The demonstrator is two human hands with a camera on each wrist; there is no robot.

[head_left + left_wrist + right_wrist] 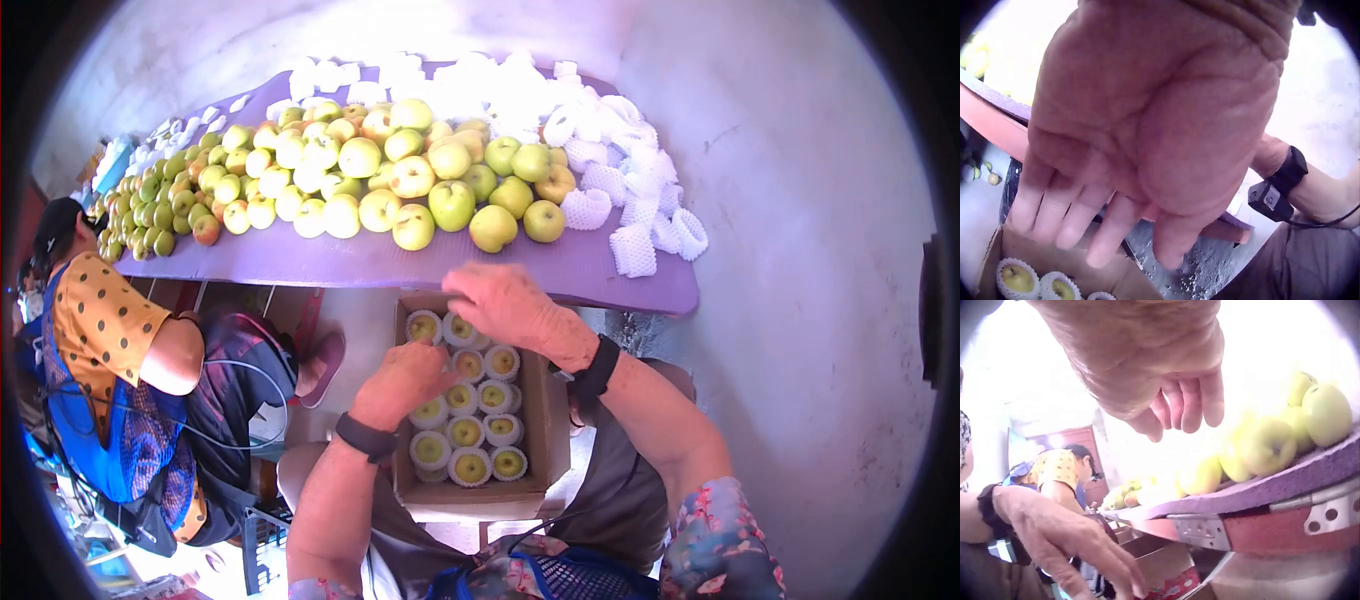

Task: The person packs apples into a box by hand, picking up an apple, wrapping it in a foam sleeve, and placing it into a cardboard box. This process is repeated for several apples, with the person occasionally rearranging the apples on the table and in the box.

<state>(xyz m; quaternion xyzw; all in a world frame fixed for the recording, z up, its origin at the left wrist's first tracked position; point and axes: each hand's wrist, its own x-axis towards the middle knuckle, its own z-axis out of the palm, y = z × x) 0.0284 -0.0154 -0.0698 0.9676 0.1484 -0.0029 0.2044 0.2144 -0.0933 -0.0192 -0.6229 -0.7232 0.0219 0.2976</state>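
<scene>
Rows of yellow-green apples in white foam nets (466,432) fill much of a cardboard box (538,430). My left hand (404,382) is over the box's left side; in the left wrist view this hand (1147,125) shows a bare palm with relaxed fingers. My right hand (512,305) is above the box's far edge, close to the table edge. The right wrist view shows the right hand (1160,369) holding nothing, its fingers loosely bent, beside apples (1266,447) on the table.
A purple-covered table (330,262) carries a large pile of loose apples (360,158), with empty white foam nets (633,250) heaped at its right. A person in a spotted orange top (110,310) sits at the left. A pale wall (800,250) stands at the right.
</scene>
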